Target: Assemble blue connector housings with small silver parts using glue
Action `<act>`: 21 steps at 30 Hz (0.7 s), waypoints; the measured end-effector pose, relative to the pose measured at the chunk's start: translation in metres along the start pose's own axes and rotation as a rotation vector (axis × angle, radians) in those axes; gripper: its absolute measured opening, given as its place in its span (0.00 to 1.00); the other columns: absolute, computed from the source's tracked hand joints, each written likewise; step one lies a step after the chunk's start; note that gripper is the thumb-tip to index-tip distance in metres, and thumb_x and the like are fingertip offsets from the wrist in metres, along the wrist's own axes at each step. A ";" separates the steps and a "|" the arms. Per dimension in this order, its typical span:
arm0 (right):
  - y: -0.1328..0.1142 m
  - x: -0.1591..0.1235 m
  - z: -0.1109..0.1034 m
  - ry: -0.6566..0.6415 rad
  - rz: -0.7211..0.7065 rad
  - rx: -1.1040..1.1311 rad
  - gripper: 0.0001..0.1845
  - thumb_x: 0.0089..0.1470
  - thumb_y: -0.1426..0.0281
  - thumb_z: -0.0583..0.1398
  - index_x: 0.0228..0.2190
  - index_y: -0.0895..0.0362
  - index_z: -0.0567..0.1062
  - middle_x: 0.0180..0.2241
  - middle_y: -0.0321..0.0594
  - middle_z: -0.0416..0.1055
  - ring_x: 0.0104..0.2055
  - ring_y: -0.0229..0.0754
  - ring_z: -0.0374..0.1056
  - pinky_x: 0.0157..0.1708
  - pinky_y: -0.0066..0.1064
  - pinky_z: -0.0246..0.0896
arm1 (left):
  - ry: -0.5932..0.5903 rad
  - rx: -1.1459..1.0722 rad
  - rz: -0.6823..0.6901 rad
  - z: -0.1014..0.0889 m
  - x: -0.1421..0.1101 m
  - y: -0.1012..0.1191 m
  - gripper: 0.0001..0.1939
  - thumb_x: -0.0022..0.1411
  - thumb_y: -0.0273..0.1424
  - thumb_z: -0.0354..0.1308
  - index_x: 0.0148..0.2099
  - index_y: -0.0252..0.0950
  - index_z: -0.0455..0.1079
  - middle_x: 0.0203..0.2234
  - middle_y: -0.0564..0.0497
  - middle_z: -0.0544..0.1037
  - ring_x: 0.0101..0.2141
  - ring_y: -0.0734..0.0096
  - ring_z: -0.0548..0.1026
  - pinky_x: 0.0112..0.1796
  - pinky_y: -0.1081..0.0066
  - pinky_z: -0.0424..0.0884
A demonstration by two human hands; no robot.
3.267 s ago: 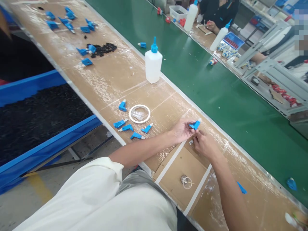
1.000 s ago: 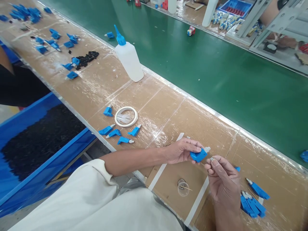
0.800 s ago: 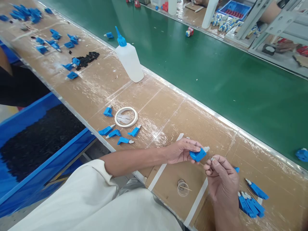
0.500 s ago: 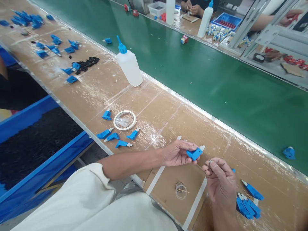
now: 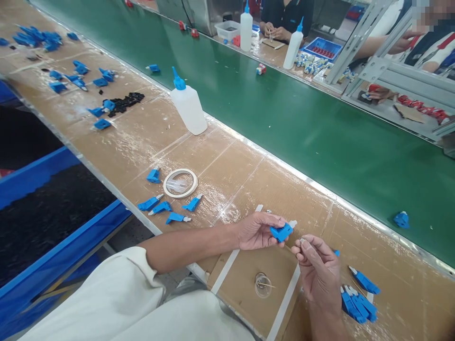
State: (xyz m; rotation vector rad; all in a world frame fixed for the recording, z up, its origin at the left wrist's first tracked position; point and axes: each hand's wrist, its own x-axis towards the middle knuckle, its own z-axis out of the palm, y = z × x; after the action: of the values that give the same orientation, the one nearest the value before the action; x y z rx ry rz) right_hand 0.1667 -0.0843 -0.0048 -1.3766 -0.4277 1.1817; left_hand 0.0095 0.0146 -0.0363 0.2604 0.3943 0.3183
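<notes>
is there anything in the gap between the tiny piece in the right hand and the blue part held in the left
Nothing visible. The right hand pinches a tiny pale piece just beside the white tip of the blue part in the left hand. Only bare cardboard bench shows in the small gap between them.

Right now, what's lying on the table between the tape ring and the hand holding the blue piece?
In the head view, one small blue plastic part lies between the tape ring and the left hand; otherwise bare cardboard.
</notes>
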 end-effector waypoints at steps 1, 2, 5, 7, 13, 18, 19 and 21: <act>0.000 0.000 0.000 -0.008 -0.002 -0.002 0.19 0.33 0.58 0.79 0.27 0.55 0.84 0.24 0.41 0.80 0.23 0.37 0.76 0.23 0.19 0.73 | -0.004 0.014 0.002 0.001 0.000 0.000 0.10 0.55 0.29 0.67 0.35 0.27 0.72 0.24 0.47 0.76 0.25 0.73 0.80 0.25 0.82 0.74; 0.000 0.000 -0.001 -0.017 -0.004 -0.004 0.19 0.33 0.58 0.79 0.27 0.55 0.84 0.24 0.41 0.80 0.24 0.37 0.76 0.23 0.19 0.73 | -0.010 0.027 0.005 0.002 0.000 0.000 0.11 0.54 0.30 0.69 0.33 0.27 0.72 0.24 0.48 0.76 0.25 0.73 0.79 0.25 0.83 0.73; 0.000 -0.001 -0.001 -0.047 -0.014 -0.016 0.18 0.35 0.58 0.78 0.27 0.55 0.84 0.25 0.41 0.80 0.24 0.38 0.77 0.24 0.19 0.73 | -0.025 0.063 0.012 0.004 0.000 0.000 0.14 0.51 0.32 0.72 0.31 0.29 0.71 0.23 0.49 0.76 0.25 0.74 0.79 0.24 0.83 0.72; 0.000 -0.002 -0.001 -0.061 -0.027 -0.029 0.18 0.37 0.58 0.78 0.28 0.55 0.83 0.25 0.41 0.80 0.24 0.38 0.77 0.24 0.20 0.73 | -0.030 0.087 0.018 0.005 0.000 0.000 0.16 0.50 0.34 0.73 0.31 0.29 0.72 0.23 0.50 0.76 0.24 0.76 0.78 0.25 0.82 0.72; 0.003 -0.006 0.003 -0.020 -0.114 -0.121 0.18 0.41 0.57 0.76 0.29 0.56 0.83 0.25 0.41 0.78 0.26 0.40 0.77 0.25 0.25 0.73 | -0.018 0.190 0.102 0.005 0.000 -0.004 0.22 0.48 0.39 0.77 0.37 0.28 0.75 0.26 0.50 0.77 0.26 0.78 0.76 0.30 0.78 0.73; 0.006 -0.008 0.004 0.039 -0.161 -0.193 0.17 0.44 0.57 0.74 0.28 0.56 0.82 0.26 0.40 0.76 0.28 0.40 0.73 0.22 0.25 0.69 | 0.028 0.238 0.165 0.002 0.001 -0.010 0.26 0.46 0.42 0.78 0.39 0.29 0.75 0.29 0.48 0.79 0.30 0.74 0.77 0.34 0.72 0.75; 0.007 -0.008 0.004 0.040 -0.163 -0.197 0.16 0.44 0.57 0.74 0.29 0.56 0.82 0.26 0.40 0.76 0.27 0.39 0.72 0.22 0.25 0.68 | 0.030 0.245 0.167 0.002 0.001 -0.010 0.27 0.45 0.43 0.78 0.39 0.30 0.75 0.30 0.48 0.79 0.30 0.73 0.77 0.35 0.71 0.75; 0.007 -0.008 0.004 0.032 -0.162 -0.209 0.16 0.46 0.57 0.73 0.29 0.56 0.82 0.27 0.39 0.75 0.27 0.39 0.71 0.22 0.25 0.67 | 0.025 0.258 0.165 0.001 0.001 -0.012 0.27 0.44 0.43 0.78 0.39 0.30 0.75 0.30 0.48 0.79 0.30 0.72 0.78 0.35 0.70 0.75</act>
State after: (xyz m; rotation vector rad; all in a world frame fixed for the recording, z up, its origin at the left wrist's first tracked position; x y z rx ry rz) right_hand 0.1573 -0.0903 -0.0072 -1.5071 -0.6419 1.0020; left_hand 0.0140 0.0044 -0.0397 0.5437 0.4400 0.4329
